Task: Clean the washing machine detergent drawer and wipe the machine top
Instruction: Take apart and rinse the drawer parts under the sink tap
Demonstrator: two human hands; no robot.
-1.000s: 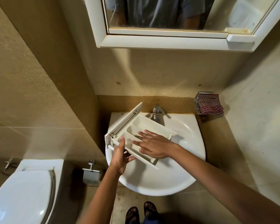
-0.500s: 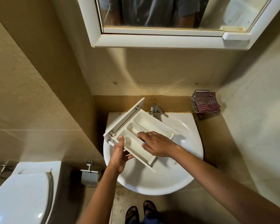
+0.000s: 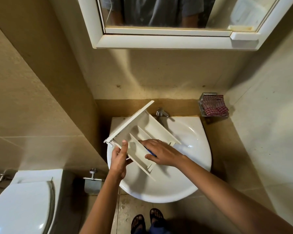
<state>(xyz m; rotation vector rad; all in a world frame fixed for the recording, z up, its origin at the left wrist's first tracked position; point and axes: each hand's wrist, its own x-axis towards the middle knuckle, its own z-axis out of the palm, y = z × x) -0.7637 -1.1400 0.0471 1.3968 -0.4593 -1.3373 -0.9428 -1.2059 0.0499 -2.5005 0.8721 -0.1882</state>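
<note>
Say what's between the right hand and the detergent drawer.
Head view: a slim blue item, mostly hidden, lies under the right hand inside the detergent drawer.

Half-seen and cut off
The right grip covers most of a blue item, too hidden to name; the left grip's fingers vanish under the detergent drawer, which partly masks the tap; the toilet runs off frame.

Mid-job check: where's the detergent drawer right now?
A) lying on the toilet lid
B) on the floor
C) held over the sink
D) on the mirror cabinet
C: the left hand grips the detergent drawer above the sink, while the right hand, pinching a small blue item, reaches into a compartment.
</note>
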